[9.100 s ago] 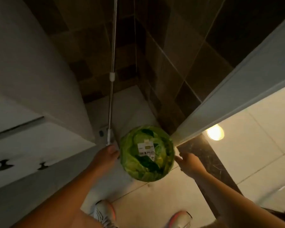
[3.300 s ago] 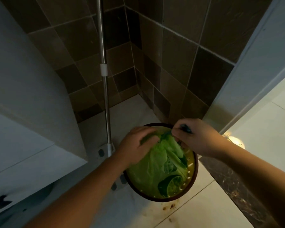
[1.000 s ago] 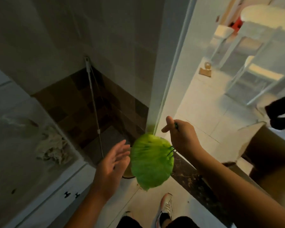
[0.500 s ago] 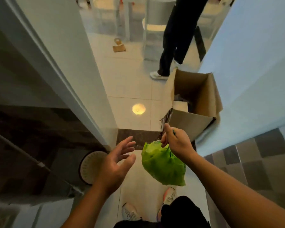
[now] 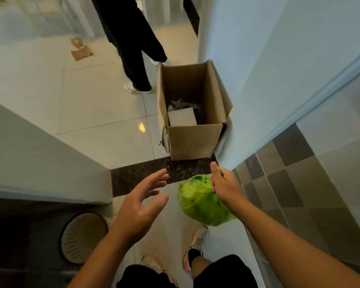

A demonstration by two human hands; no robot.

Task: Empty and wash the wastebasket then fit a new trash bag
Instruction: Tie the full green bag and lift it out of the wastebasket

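One full green trash bag hangs from your right hand, left hand spread wide, so you're mid-emptying; next, probably drop it into the cardboard box at frame centre.

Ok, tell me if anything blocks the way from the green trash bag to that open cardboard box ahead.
Nothing visible does. The green trash bag hangs from the right hand just short of the dark threshold strip, and the cardboard box stands right beyond it, top open. The left hand hovers open beside the bag, off that line.
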